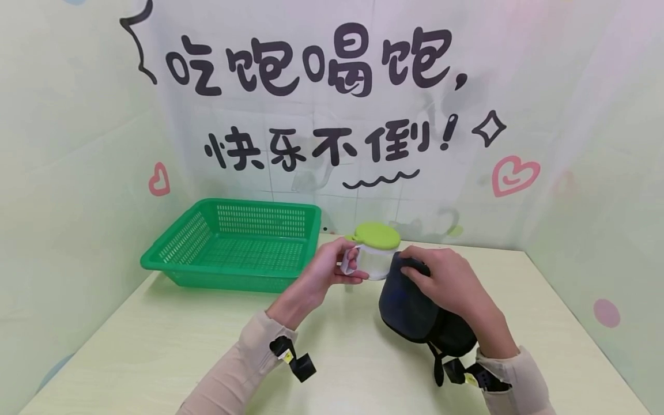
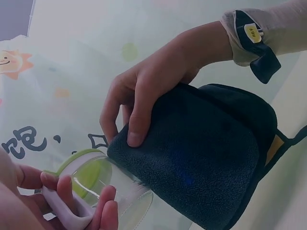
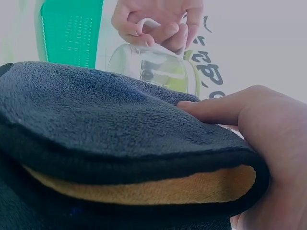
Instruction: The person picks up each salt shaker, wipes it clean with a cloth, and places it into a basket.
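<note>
Two bare hands are raised over the table (image 1: 332, 369), the right hand (image 1: 443, 279) nearer its right edge, pinching a folded dark cloth (image 1: 407, 305) with an orange inside. Beyond, toward the back edge, the left hand (image 1: 329, 265) has its fingers curled round the handle (image 2: 72, 217) of a clear cup (image 1: 374, 262) with a green lid (image 1: 377, 236), the cloth's top end right by the cup, though contact is hard to tell. Farther left, a green basket (image 1: 228, 280) sits by the table's back left corner, before a wall (image 1: 290, 109) with black lettering (image 1: 334, 151).

There are two hands (image 1: 334, 262) (image 1: 448, 279), two sleeves (image 1: 228, 369) (image 1: 519, 386), two wrist cameras (image 1: 303, 368) (image 1: 455, 370), one cup (image 1: 374, 263), one lid (image 1: 377, 236), one cloth (image 1: 407, 305), one basket (image 1: 228, 280), one table (image 1: 342, 357) and two rows of lettering (image 1: 334, 151).
</note>
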`<state>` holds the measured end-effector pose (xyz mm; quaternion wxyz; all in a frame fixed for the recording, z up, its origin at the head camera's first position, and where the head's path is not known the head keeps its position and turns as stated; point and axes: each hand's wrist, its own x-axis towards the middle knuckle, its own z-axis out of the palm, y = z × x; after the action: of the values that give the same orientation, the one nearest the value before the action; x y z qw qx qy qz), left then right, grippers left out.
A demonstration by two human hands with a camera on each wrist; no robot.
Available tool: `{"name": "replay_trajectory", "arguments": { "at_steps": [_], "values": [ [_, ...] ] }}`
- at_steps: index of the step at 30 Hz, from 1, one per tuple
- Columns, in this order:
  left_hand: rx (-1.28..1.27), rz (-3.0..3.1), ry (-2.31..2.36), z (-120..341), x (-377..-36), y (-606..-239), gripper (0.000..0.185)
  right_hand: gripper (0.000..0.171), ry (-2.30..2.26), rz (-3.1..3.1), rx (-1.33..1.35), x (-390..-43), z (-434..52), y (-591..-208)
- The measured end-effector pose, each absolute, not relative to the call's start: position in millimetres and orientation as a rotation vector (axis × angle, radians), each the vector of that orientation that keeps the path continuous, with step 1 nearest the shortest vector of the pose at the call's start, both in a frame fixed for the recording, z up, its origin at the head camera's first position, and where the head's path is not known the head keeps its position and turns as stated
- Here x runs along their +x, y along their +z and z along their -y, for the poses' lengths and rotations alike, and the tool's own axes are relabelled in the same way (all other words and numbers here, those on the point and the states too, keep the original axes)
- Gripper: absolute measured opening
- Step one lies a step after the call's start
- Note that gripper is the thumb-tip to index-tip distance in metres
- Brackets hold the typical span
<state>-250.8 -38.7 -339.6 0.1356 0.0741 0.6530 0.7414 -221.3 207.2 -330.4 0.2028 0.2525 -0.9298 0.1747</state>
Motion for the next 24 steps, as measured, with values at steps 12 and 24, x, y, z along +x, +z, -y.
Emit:
{"name": "replay_trajectory", "arguments": {
  "at_steps": [12, 24],
  "values": [
    [0.258, -1.954, 2.093, 39, -246, -334, 0.025, 0.02, 0.467, 2.56, 0.642, -224, -217, -330],
    [0.255, -1.938, 2.118, 40, -248, -336, 0.024, 0.018, 0.413, 2.538, 0.661, -217, -210, -326]
  ]
}}
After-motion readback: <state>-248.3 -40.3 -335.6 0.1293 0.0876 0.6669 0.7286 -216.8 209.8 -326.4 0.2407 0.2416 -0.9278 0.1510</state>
